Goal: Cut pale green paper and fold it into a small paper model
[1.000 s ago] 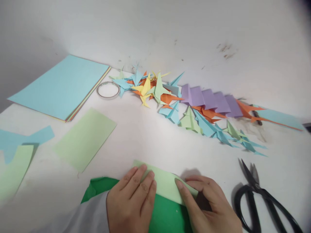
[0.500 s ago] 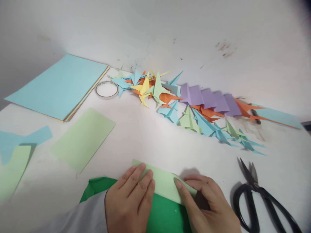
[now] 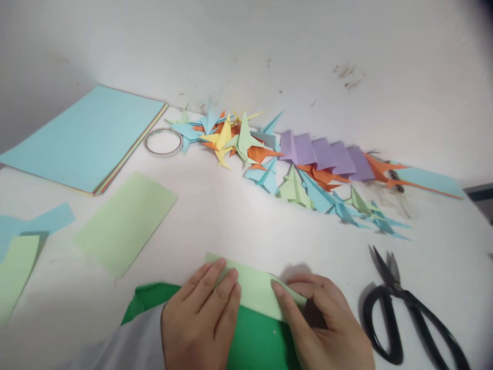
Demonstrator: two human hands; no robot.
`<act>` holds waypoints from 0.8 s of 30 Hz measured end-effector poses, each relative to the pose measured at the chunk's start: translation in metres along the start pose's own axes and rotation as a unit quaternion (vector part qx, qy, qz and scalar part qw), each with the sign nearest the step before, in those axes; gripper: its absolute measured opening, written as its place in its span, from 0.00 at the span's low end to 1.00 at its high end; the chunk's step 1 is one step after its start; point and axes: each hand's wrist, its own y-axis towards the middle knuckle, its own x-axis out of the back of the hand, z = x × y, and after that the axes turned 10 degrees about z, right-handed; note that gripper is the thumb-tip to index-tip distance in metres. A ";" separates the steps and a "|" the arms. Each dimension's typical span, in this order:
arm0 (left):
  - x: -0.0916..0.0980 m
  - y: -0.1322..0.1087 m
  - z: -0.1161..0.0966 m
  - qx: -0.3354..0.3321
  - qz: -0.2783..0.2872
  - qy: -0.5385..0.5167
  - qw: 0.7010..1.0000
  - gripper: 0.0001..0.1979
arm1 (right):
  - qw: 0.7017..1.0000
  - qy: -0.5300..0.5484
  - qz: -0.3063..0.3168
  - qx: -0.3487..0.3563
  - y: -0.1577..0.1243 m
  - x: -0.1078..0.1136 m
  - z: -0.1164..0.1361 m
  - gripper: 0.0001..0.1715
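Observation:
A strip of light green paper (image 3: 254,290), apparently folded, lies in front of me over a green cloth-like sheet (image 3: 258,339). My left hand (image 3: 204,313) rests flat on its left part, fingers stretched out side by side. At the strip's right end my right hand (image 3: 323,318) pinches the paper, thumb on top and the other fingers behind the edge. Part of the strip is hidden under both hands. To the right of my right hand lie black-handled scissors (image 3: 396,290) with their blades a little apart.
A stack of coloured sheets (image 3: 84,139) lies back left, beside a roll of tape (image 3: 163,142). Nearer are a light green rectangle (image 3: 129,221) and paper offcuts (image 3: 19,267). Folded paper figures (image 3: 244,139) and pleated purple paper (image 3: 323,154) line the wall.
Both hands keep the same hold on the green strip. The whole scene has shifted slightly left in view, as the camera turned a little right.

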 end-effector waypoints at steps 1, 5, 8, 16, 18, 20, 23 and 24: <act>-0.005 -0.002 -0.002 0.029 -0.041 -0.009 0.999 0.17 | 1.000 0.000 -0.001 0.003 0.000 0.000 0.000 0.13; -0.015 -0.006 -0.005 0.032 -0.045 -0.013 0.998 0.16 | 1.000 -0.006 0.005 0.016 0.001 0.001 0.002 0.11; -0.006 -0.003 -0.001 0.007 -0.024 0.010 1.000 0.15 | 1.000 -0.001 0.000 0.027 0.002 0.001 0.004 0.11; 0.014 0.000 0.013 -0.096 0.101 0.062 0.988 0.13 | 0.998 0.046 -0.042 -0.014 -0.004 0.000 0.006 0.21; 0.009 -0.002 0.012 -0.098 0.099 0.046 0.989 0.15 | 0.998 -0.006 -0.063 0.030 -0.009 0.006 0.007 0.20; 0.004 -0.005 0.011 -0.060 0.049 0.017 0.997 0.18 | 0.991 -0.070 -0.069 0.095 -0.015 0.012 0.010 0.16; 0.001 -0.008 0.011 -0.056 0.057 -0.009 0.997 0.18 | 0.975 -0.144 -0.035 0.166 -0.023 0.018 0.011 0.12; 0.001 -0.008 0.012 -0.057 0.065 -0.015 0.996 0.18 | 0.969 -0.162 -0.031 0.184 -0.024 0.019 0.011 0.11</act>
